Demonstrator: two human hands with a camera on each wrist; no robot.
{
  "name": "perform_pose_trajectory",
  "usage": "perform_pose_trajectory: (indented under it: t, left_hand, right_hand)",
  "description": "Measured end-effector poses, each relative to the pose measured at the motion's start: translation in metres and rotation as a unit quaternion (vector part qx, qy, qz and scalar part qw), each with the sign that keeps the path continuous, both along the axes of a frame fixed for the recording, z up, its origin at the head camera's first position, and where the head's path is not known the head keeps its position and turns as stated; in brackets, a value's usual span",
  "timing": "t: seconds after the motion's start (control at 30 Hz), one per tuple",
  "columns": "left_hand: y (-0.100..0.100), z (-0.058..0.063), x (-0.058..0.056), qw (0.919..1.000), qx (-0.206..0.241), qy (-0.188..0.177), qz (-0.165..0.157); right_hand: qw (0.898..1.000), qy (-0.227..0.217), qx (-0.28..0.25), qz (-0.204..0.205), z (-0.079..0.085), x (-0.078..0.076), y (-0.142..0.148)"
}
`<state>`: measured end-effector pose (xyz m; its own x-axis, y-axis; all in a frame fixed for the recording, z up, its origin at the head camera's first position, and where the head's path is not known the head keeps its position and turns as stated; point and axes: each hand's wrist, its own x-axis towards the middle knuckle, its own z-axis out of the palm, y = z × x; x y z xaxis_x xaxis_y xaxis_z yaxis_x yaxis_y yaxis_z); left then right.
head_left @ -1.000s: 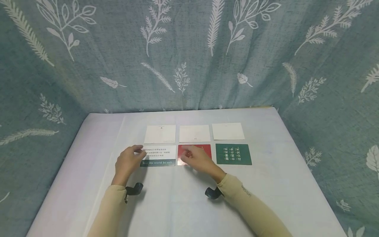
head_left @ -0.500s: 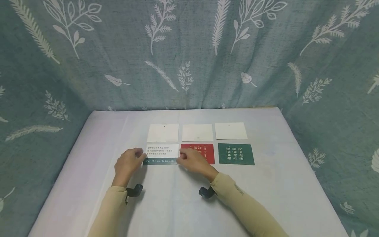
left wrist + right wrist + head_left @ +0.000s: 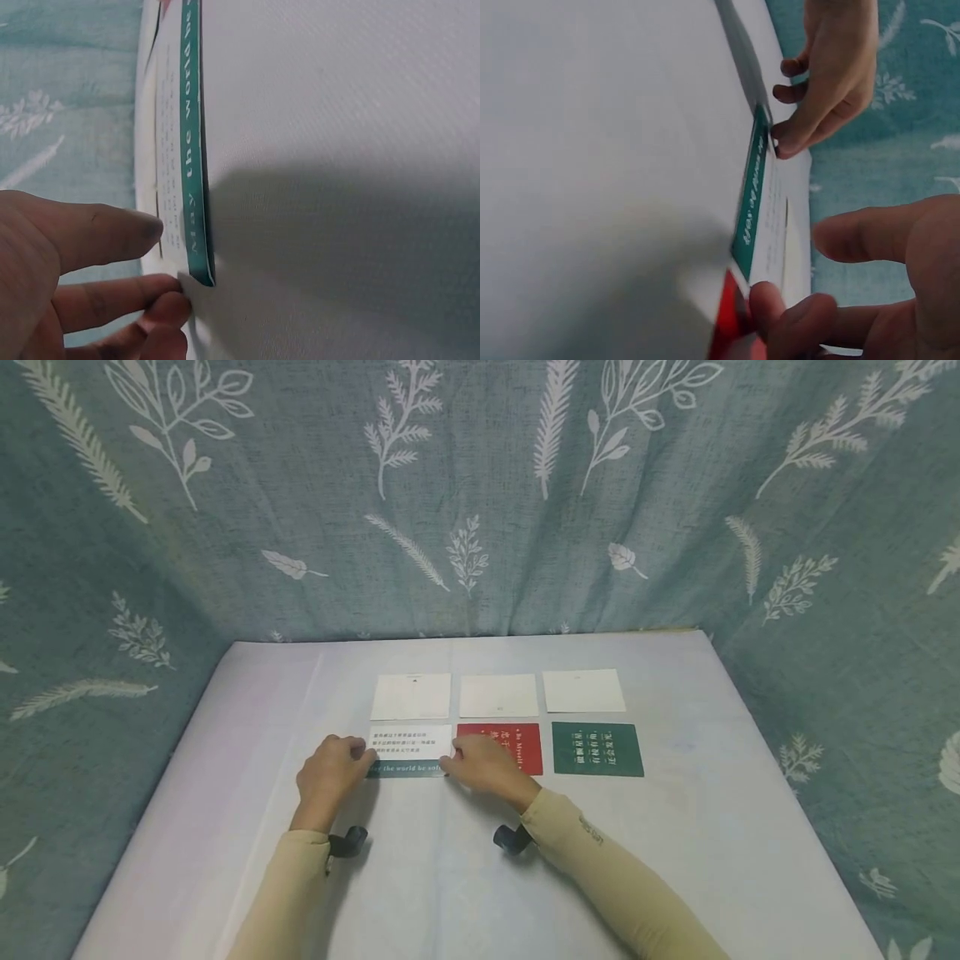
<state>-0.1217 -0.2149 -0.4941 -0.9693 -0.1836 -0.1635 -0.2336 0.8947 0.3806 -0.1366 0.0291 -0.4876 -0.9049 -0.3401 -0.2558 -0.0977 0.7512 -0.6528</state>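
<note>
A white card with a green band (image 3: 408, 747) lies flat on the table in the front row, printed with dark lines and English words. At its left end is my left hand (image 3: 327, 781), fingertips right at the edge. In the left wrist view the thumb (image 3: 124, 231) stands apart from the fingers. My right hand (image 3: 487, 768) reaches the opposite end, its fingertips beside the card's right edge. A gap shows between the right thumb (image 3: 862, 234) and fingers in the right wrist view. That hand partly covers a red card (image 3: 529, 750).
A dark green card (image 3: 597, 749) lies at the right of the front row. Behind lie three pale cards: a left one (image 3: 411, 697), a middle one (image 3: 498, 696) and a right one (image 3: 584, 692). A leaf-patterned curtain (image 3: 315, 527) borders the white table (image 3: 675, 868).
My right hand has moved left from over the red card to the right end of the white and green card. My left hand has shifted slightly right, over that card's left end.
</note>
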Motion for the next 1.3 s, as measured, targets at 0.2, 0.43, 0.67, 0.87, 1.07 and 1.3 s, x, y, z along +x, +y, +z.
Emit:
perform_pose_trajectory:
  t: [0.2, 0.43, 0.67, 0.87, 1.07, 1.3]
  left_hand:
    - [0.004, 0.0, 0.0, 0.9999, -0.006, 0.011, -0.007]
    - [0.005, -0.002, -0.001, 0.9998, 0.016, 0.008, -0.005]
    - [0.006, -0.003, -0.001, 0.9983, 0.057, 0.009, 0.012]
    - [0.006, -0.004, -0.002, 0.9959, 0.085, 0.01, 0.029]
    - [0.002, -0.002, 0.0, 0.9939, 0.096, -0.01, 0.052]
    - [0.002, -0.003, 0.0, 0.9979, 0.055, -0.01, 0.034]
  right_hand:
    - [0.997, 0.009, 0.074, -0.004, 0.007, -0.001, -0.008]
    - [0.997, 0.0, 0.074, -0.006, 0.007, -0.003, -0.009]
    - [1.0, -0.008, 0.03, -0.004, 0.002, -0.005, -0.007]
    - [0.999, -0.041, -0.027, -0.023, 0.0, -0.005, -0.002]
    - [0.993, -0.079, -0.076, -0.037, -0.001, -0.005, 0.004]
    - [0.997, -0.067, -0.041, -0.027, 0.001, 0.0, -0.002]
